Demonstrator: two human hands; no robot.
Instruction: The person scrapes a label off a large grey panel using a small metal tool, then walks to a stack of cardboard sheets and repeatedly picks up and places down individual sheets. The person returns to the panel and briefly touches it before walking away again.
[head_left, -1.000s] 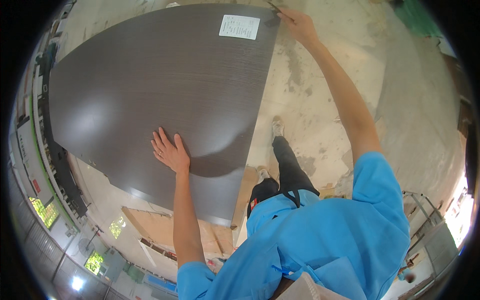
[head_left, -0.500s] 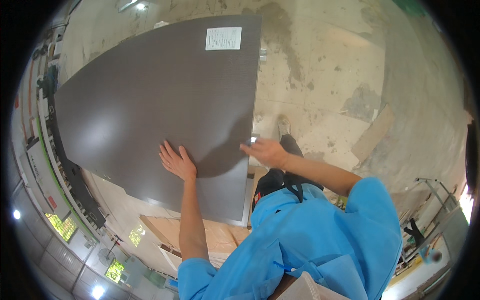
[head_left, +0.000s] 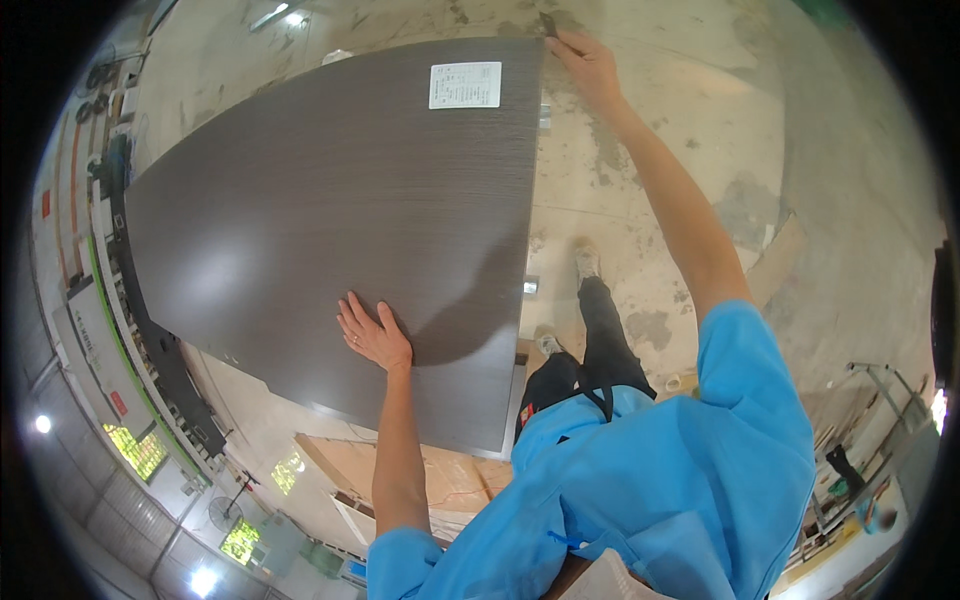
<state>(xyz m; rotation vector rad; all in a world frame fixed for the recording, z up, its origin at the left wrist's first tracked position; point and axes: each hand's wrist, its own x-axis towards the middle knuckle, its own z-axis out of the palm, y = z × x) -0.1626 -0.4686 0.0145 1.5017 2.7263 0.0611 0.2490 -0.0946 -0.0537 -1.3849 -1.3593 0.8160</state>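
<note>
A large dark grey-brown panel with a faint grain lies flat in front of me, a white printed label stuck near its far right corner. My left hand rests palm down on its surface, fingers spread, with a ring on one finger. Stretched far forward, my right hand is at the panel's far right corner. Its fingers are closed on a small dark flat piece that sticks out past the corner; its exact kind is too small to tell.
Silvery metal pieces show beside the panel's right edge. My shoes stand on the stained, pale floor to the right. Brown board lies near the panel's close edge. Long machinery runs along the left; a metal frame stands at right.
My right hand has travelled from the near part of the panel's right edge forward to its far right corner, arm now extended. My left hand stays flat on the panel. The view has shifted slightly.
</note>
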